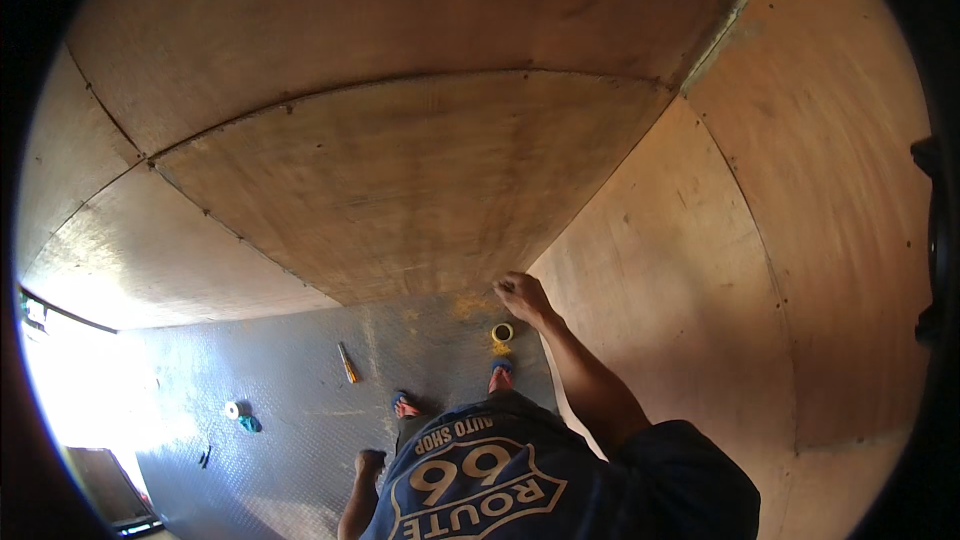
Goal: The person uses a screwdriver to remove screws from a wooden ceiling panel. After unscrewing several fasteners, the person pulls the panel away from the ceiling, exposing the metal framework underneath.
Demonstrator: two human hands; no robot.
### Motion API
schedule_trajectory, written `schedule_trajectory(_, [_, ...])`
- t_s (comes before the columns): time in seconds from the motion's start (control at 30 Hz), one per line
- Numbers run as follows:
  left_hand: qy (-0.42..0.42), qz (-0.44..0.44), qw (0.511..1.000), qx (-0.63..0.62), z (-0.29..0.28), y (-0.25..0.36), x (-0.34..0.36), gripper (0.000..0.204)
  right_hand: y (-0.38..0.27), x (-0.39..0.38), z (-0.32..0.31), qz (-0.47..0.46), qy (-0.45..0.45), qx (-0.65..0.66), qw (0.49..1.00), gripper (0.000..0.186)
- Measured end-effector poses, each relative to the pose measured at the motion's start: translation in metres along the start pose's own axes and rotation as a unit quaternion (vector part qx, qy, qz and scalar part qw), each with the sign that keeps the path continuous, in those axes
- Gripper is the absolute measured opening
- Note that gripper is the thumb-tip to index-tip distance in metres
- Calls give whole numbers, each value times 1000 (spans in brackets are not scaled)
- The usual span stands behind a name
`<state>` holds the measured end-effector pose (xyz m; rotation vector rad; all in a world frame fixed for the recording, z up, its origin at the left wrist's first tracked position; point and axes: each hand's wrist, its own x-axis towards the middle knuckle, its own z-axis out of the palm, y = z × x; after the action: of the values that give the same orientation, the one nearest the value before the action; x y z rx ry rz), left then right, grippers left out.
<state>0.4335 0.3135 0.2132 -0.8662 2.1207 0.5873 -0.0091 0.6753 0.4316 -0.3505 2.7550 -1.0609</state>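
My right hand (pixel 523 297) is raised in front of me on the right, its fingers curled closed close to the corner where two plywood walls meet. What it grips, if anything, is too small to make out. Below it on the floor stands a small round thing with a pale yellow rim and dark middle (pixel 502 333), a tub or a roll. Yellow crumbs (pixel 500 349) lie beside that. Low at my left side hangs my left hand (pixel 370 463), its fingers bent in; anything inside them is hidden.
Plywood panels (pixel 420 180) with nailed seams rise ahead and on the right (pixel 660 270). On the grey textured metal floor (pixel 300 380) lie an orange-handled tool (pixel 347 362), a white roll (pixel 232 409), a teal cloth (pixel 249 424) and a small dark object (pixel 205 457). Bright light enters through an opening (pixel 85 390) at left.
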Motion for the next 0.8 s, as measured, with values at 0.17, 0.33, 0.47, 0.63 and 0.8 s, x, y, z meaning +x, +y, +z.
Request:
schedule_trajectory(0.17, [126, 260, 943, 162, -72, -16, 93, 29, 27, -86, 51, 162, -117, -69, 977, 24])
schedule_trajectory(0.33, [194, 259, 936, 138, -123, -30, 134, 18, 11, -137, 80, 131, -232, -102, 958, 30])
schedule_trajectory(0.47, [176, 253, 939, 153, -138, -35, 131, 17, -4, -153, 101, 168, -259, -75, 948, 33])
schedule_trajectory(0.63, [172, 254, 951, 35, -129, -27, 101, 32, -21, -135, 107, 140, -320, -117, 930, 36])
schedule_trajectory(0.8, [247, 88, 916, -302, -161, 20, 43, 32, -47, -81, 108, 61, -324, -132, 935, 38])
